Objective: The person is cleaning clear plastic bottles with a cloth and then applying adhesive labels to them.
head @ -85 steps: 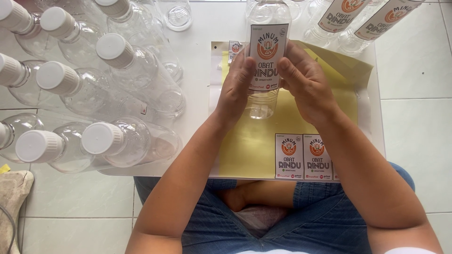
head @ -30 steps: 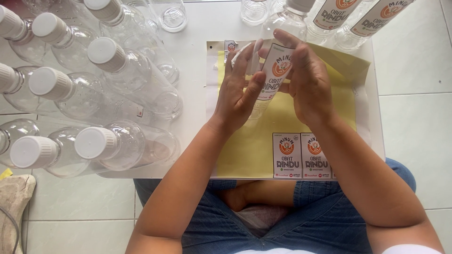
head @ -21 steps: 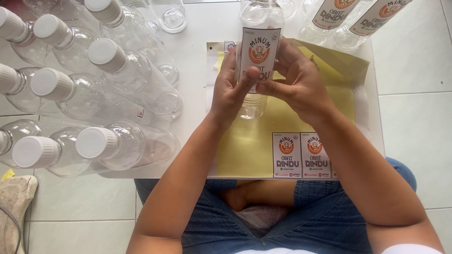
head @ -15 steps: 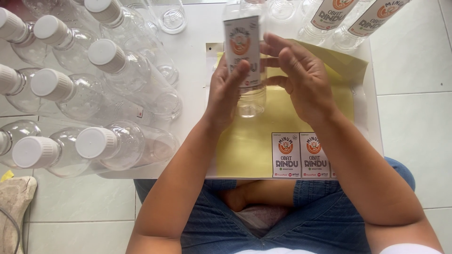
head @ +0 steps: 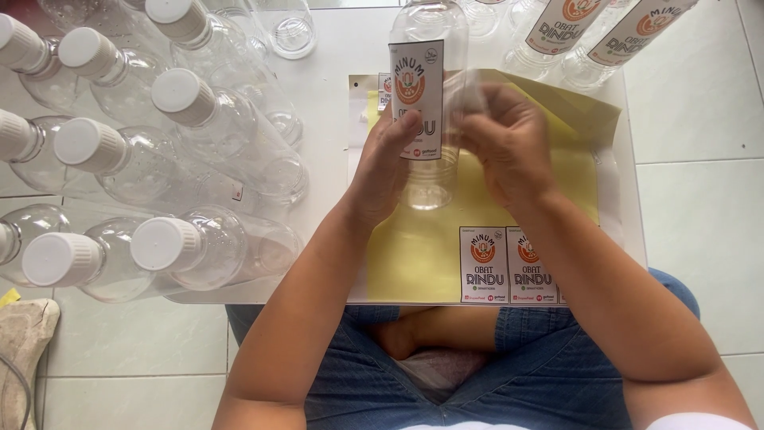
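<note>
Capped bottles [head: 171, 239] lie left of the sticker sheet [head: 422, 255].

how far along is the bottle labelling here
Done: two labelled bottles stand at the top right. In hand: the left hand steadies a clear bottle whose label already faces up, while the right hand works at its side, blurred. Left: a crowd of bare capped bottles on the left, and only two or so stickers showing on the yellow backing sheet.

White surface on a pale tiled floor

The low white surface [head: 326, 103] stands on glossy, light grey floor tiles [head: 700, 231] with thin dark joints, under soft, even daylight; no walls visible.
</note>
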